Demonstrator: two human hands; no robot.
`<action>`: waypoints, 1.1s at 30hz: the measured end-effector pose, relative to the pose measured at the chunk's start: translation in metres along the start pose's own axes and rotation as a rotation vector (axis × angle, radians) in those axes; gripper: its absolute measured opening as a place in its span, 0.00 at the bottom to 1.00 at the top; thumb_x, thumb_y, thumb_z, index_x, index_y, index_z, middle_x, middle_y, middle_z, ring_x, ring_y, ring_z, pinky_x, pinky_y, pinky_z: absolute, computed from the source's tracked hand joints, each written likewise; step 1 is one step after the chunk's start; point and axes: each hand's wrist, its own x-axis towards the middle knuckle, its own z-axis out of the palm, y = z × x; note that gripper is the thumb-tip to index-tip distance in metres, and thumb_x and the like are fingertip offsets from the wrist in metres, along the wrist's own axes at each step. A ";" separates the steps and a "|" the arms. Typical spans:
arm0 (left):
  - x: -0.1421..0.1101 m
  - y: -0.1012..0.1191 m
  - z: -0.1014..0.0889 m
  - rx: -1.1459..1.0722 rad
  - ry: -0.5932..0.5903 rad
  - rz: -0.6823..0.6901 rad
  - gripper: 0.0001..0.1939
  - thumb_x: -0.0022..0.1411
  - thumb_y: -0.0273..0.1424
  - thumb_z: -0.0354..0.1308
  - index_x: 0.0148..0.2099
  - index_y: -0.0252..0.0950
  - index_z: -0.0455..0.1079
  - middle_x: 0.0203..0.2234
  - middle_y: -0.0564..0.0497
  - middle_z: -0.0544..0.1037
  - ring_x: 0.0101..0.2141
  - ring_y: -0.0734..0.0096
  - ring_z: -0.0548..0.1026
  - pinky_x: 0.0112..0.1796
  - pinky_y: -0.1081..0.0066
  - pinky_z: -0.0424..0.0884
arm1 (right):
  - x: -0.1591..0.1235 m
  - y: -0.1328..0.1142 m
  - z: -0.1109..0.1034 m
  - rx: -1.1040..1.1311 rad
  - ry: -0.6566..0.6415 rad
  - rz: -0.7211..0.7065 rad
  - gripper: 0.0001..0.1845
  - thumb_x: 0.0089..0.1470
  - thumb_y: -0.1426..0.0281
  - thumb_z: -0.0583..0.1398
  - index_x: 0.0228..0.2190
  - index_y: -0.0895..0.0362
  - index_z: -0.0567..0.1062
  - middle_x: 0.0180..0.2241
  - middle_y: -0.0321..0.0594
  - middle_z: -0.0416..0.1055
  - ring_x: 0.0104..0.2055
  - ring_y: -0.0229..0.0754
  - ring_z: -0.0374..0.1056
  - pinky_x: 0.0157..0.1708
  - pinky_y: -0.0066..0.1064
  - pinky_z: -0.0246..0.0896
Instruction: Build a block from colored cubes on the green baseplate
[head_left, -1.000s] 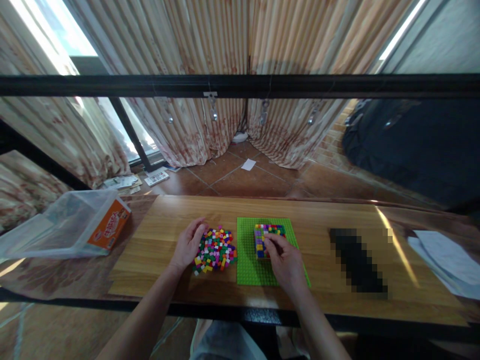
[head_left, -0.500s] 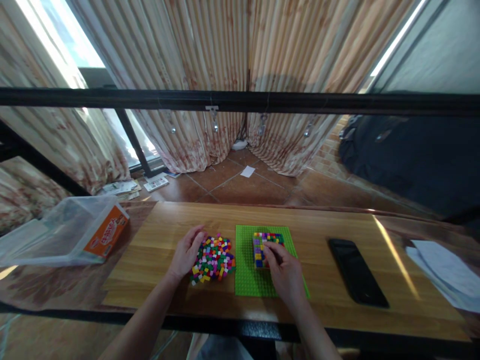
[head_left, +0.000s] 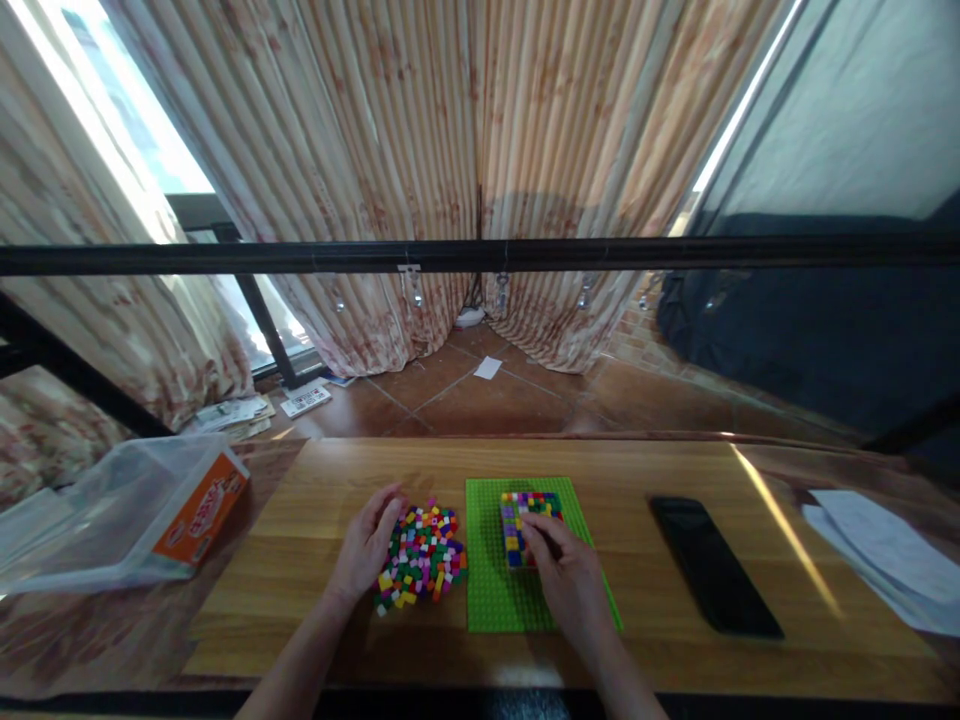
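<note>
A loose pile of tiny multicoloured building bricks (head_left: pixel 424 560) lies on the wooden board. My left hand (head_left: pixel 366 548) rests at the pile's left edge, loosely curved, with nothing visible in it. To the right of the pile lies a green studded baseplate (head_left: pixel 487 605). On it sits a squarish block built of small coloured bricks (head_left: pixel 513 528), purple, yellow and blue along its left side. My right hand (head_left: pixel 576 580) is over this block's right part, thumb and forefinger pinched together at its top. Whatever is between those fingertips is too small to make out, and the hand hides the block's lower right.
A black phone (head_left: pixel 714 565) lies on the board (head_left: pixel 300 580) right of the baseplate. White papers (head_left: pixel 892 560) are at the far right. On the left stands a clear plastic box (head_left: pixel 127 510) with an orange label. A black bar (head_left: pixel 570 253) crosses beyond the table, before curtains.
The view has tilted up, so everything sits lower in the picture. Both hands keep nearly the same places, left by the pile and right pinched at the brick block.
</note>
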 end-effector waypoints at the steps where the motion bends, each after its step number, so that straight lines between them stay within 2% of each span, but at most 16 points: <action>1: 0.000 0.001 0.000 -0.001 -0.002 -0.002 0.25 0.63 0.46 0.50 0.54 0.35 0.68 0.38 0.46 0.80 0.41 0.60 0.78 0.48 0.60 0.72 | 0.000 -0.001 0.000 0.009 -0.002 0.002 0.15 0.55 0.58 0.58 0.37 0.53 0.80 0.37 0.42 0.78 0.38 0.44 0.73 0.39 0.35 0.67; 5: -0.001 0.002 0.002 -0.058 0.004 0.014 0.26 0.61 0.46 0.53 0.54 0.33 0.67 0.41 0.45 0.79 0.43 0.61 0.77 0.48 0.60 0.72 | -0.003 -0.003 -0.004 0.079 0.013 -0.014 0.16 0.55 0.58 0.58 0.36 0.55 0.80 0.36 0.43 0.77 0.39 0.44 0.72 0.40 0.34 0.66; 9: -0.006 0.004 -0.001 -0.042 0.106 0.095 0.25 0.60 0.45 0.55 0.52 0.32 0.69 0.45 0.42 0.77 0.47 0.59 0.76 0.50 0.58 0.71 | -0.012 -0.003 -0.010 0.189 0.037 0.035 0.15 0.52 0.58 0.61 0.35 0.54 0.80 0.36 0.43 0.78 0.39 0.45 0.72 0.38 0.34 0.67; 13: -0.023 0.025 0.003 0.095 0.132 0.207 0.20 0.61 0.41 0.55 0.50 0.35 0.71 0.44 0.44 0.78 0.47 0.59 0.75 0.51 0.58 0.70 | -0.024 -0.001 -0.012 0.314 0.076 0.136 0.14 0.47 0.58 0.65 0.31 0.55 0.80 0.31 0.41 0.77 0.33 0.43 0.71 0.34 0.33 0.66; 16: -0.045 0.053 0.024 0.199 0.024 0.364 0.16 0.62 0.36 0.56 0.51 0.39 0.71 0.45 0.47 0.78 0.47 0.61 0.76 0.52 0.59 0.70 | -0.032 -0.003 -0.008 0.414 0.131 0.199 0.15 0.42 0.57 0.67 0.27 0.56 0.78 0.23 0.37 0.73 0.25 0.38 0.67 0.27 0.29 0.63; 19: -0.068 0.081 0.056 0.259 -0.103 0.520 0.15 0.60 0.30 0.58 0.50 0.41 0.71 0.42 0.48 0.79 0.44 0.64 0.76 0.47 0.64 0.74 | -0.041 -0.008 -0.002 0.491 0.105 0.251 0.16 0.39 0.57 0.69 0.25 0.57 0.77 0.21 0.35 0.70 0.23 0.36 0.63 0.24 0.27 0.59; 21: -0.080 0.094 0.075 0.268 -0.180 0.567 0.14 0.58 0.27 0.59 0.48 0.40 0.72 0.40 0.48 0.79 0.42 0.65 0.76 0.43 0.66 0.75 | -0.047 -0.011 0.000 0.552 0.052 0.279 0.16 0.39 0.58 0.69 0.24 0.58 0.76 0.21 0.35 0.70 0.24 0.35 0.63 0.25 0.27 0.58; 23: -0.085 0.102 0.087 0.248 -0.204 0.572 0.14 0.58 0.23 0.57 0.47 0.38 0.72 0.39 0.48 0.78 0.40 0.67 0.76 0.41 0.68 0.75 | -0.052 -0.014 0.000 0.610 0.014 0.300 0.16 0.39 0.58 0.69 0.24 0.58 0.76 0.22 0.35 0.70 0.25 0.35 0.63 0.26 0.27 0.58; 28: -0.086 0.110 0.096 0.252 -0.274 0.561 0.12 0.56 0.20 0.57 0.41 0.38 0.73 0.35 0.50 0.78 0.37 0.68 0.77 0.39 0.69 0.75 | -0.058 -0.018 -0.010 0.615 0.038 0.330 0.17 0.37 0.58 0.70 0.21 0.58 0.74 0.20 0.33 0.66 0.24 0.33 0.60 0.25 0.26 0.55; 33: -0.090 0.112 0.102 0.306 -0.205 0.542 0.12 0.54 0.19 0.57 0.41 0.38 0.72 0.33 0.50 0.79 0.35 0.66 0.77 0.36 0.67 0.74 | -0.058 -0.022 -0.015 0.588 0.075 0.336 0.19 0.35 0.57 0.70 0.20 0.58 0.74 0.19 0.33 0.67 0.23 0.34 0.60 0.24 0.26 0.54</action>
